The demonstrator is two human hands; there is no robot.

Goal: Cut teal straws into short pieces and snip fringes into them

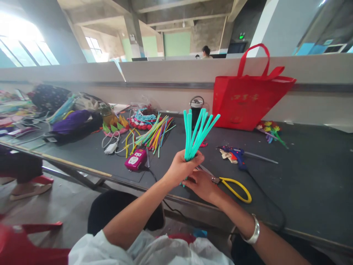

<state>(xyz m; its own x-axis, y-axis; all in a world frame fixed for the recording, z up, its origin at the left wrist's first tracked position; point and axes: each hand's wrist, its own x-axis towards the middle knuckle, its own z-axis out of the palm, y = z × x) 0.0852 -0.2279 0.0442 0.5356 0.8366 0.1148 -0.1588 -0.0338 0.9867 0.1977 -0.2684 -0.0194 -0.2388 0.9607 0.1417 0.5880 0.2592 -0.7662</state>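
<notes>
Forearms [138,211] angled inward, left grip [182,167] round stems [193,143], right grip [202,185] below.

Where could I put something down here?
At far right, beyond the blue glue gun and before the flowers, the tabletop looks bare; so does a strip between the white adapter and the front edge. It's crowded from purple bundle to multicolored sticks.

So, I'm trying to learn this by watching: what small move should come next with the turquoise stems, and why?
Probably the right grip should nudge the lower ends of the turquoise stems level: the left grip holds the bundle, its tops fan out at uneven heights, and the right grip is just below, beside those lower ends.
</notes>
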